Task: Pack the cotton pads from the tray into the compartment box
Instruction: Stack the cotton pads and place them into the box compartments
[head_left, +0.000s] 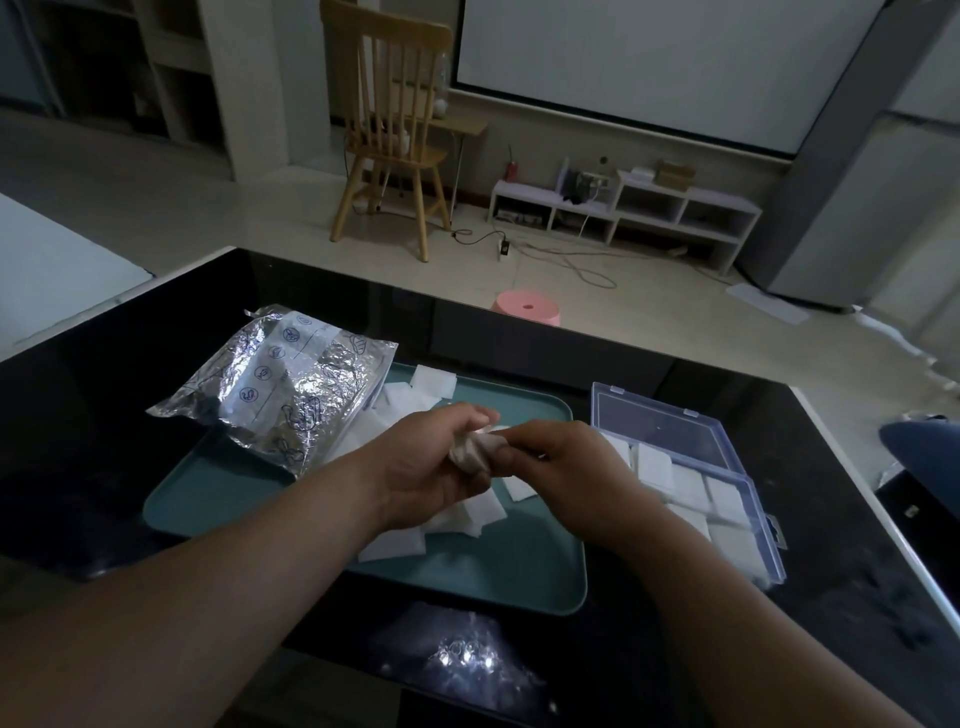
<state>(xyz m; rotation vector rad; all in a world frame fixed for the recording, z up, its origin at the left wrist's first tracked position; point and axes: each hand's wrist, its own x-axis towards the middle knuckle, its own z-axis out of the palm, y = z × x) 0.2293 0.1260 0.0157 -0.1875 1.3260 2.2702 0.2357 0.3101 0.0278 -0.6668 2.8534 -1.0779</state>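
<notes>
A teal tray (524, 569) lies on the black table and carries several loose white square cotton pads (480, 512). Above the tray's middle my left hand (434, 454) and my right hand (563, 457) meet. Both grip the same small bunch of cotton pads (480, 447), which looks crumpled between the fingers. To the right stands a clear plastic compartment box (756, 491) with its lid open toward the back. Several of its compartments hold white pads (696, 493).
A crinkled silver foil bag (280, 387) lies over the tray's left rear corner. The glossy black table (104, 415) ends at a white edge on the right. Beyond it stand a pink stool (527, 307), a wooden chair (395, 130) and a low white shelf (623, 208).
</notes>
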